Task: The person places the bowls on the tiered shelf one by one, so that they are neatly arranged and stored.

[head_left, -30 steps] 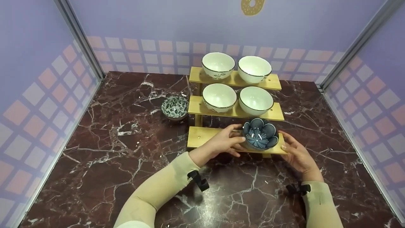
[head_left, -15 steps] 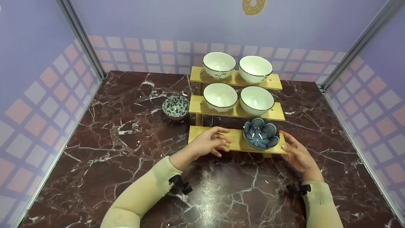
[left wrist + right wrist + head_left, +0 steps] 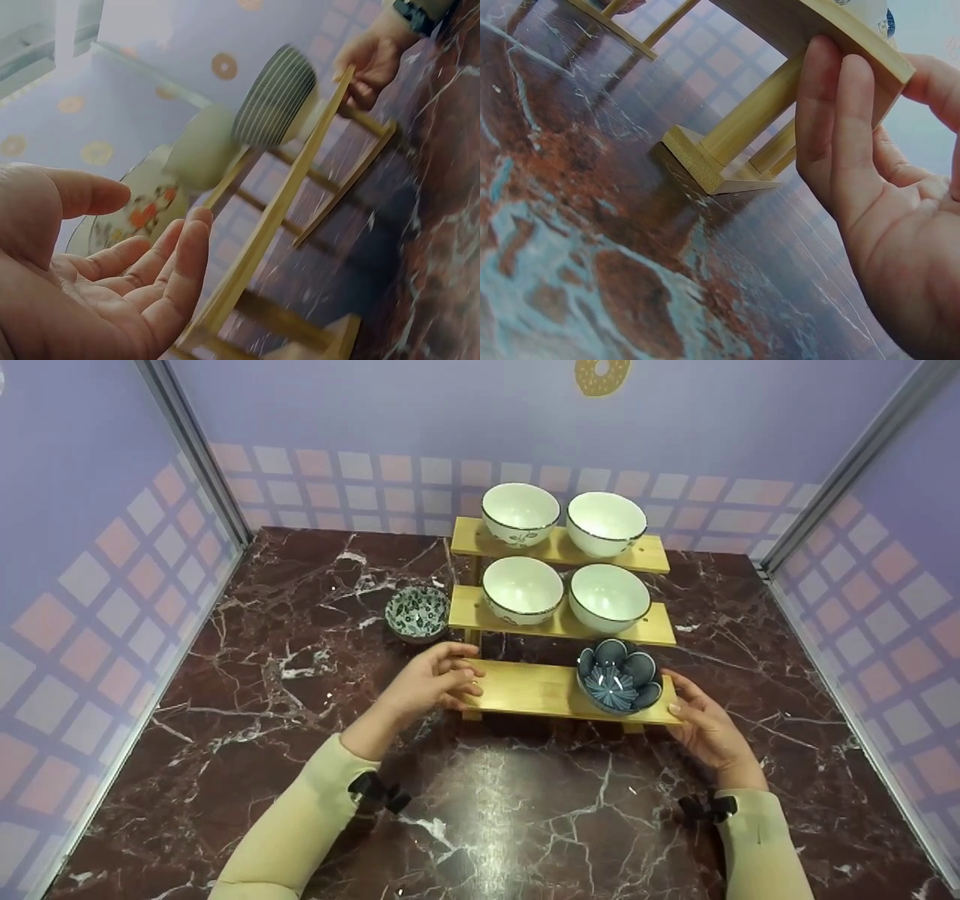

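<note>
A three-tier wooden display rack (image 3: 525,690) stands on the marble-patterned table. On the right half of its lowest shelf sits a blue flower-shaped bowl (image 3: 613,686); its striped outside shows in the left wrist view (image 3: 277,97). My right hand (image 3: 709,727) grips that shelf's right end, thumb above and fingers underneath, as the right wrist view of the hand (image 3: 885,202) shows. My left hand (image 3: 427,686) is at the shelf's left end, holding nothing, its fingers loosely bent with the palm facing the rack. White dark-rimmed bowls (image 3: 523,589) stand in pairs on the middle and top shelves.
A small bowl with a dark leafy pattern (image 3: 417,615) stands on the table (image 3: 300,780) just left of the rack, behind my left hand. Purple panels with a checked band (image 3: 360,405) enclose the table at the back and both sides.
My left hand has come away from the blue bowl and moved left along the lowest shelf to its left end. The bowl stays on the shelf, and my right hand keeps its place.
</note>
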